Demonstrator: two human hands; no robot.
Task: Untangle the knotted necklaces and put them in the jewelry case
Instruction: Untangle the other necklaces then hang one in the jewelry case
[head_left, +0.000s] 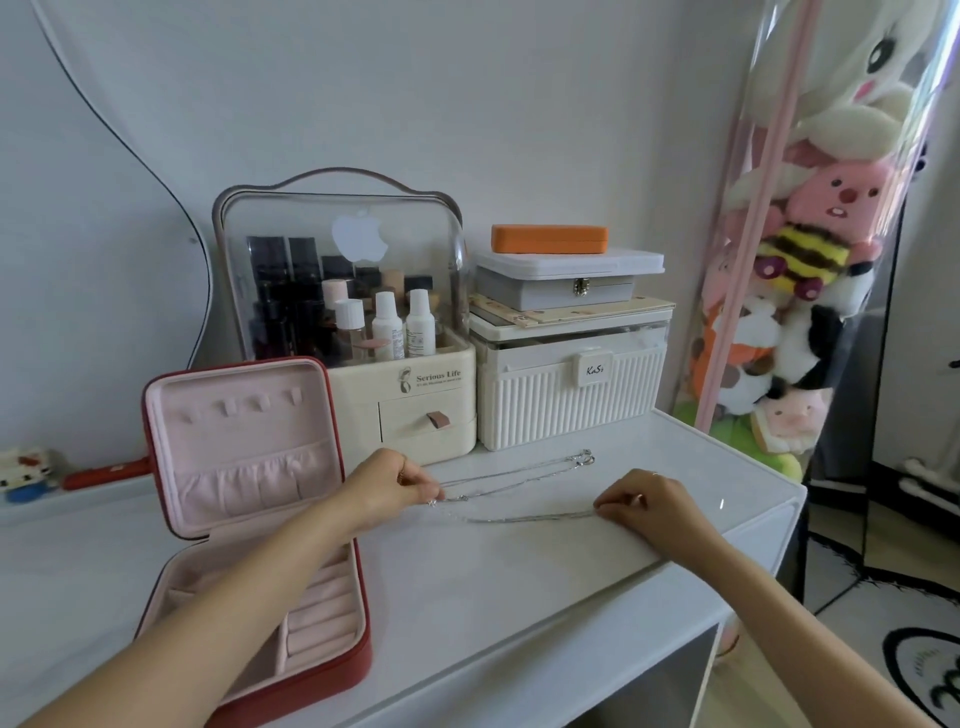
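Both hands pinch the silver necklaces (514, 493) stretched across the white tabletop (519, 582), left hand (400, 480) fingers closed on one end, right hand (641, 501) on the other, likely to expose the knot, beside the open jewelry case (249, 467).

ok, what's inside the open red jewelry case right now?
The jewelry case shows only pink lining: hooks and an elastic pocket in the lid, ring rolls in the base. No necklaces in it. The left forearm covers part of the base, so that part is unseen.
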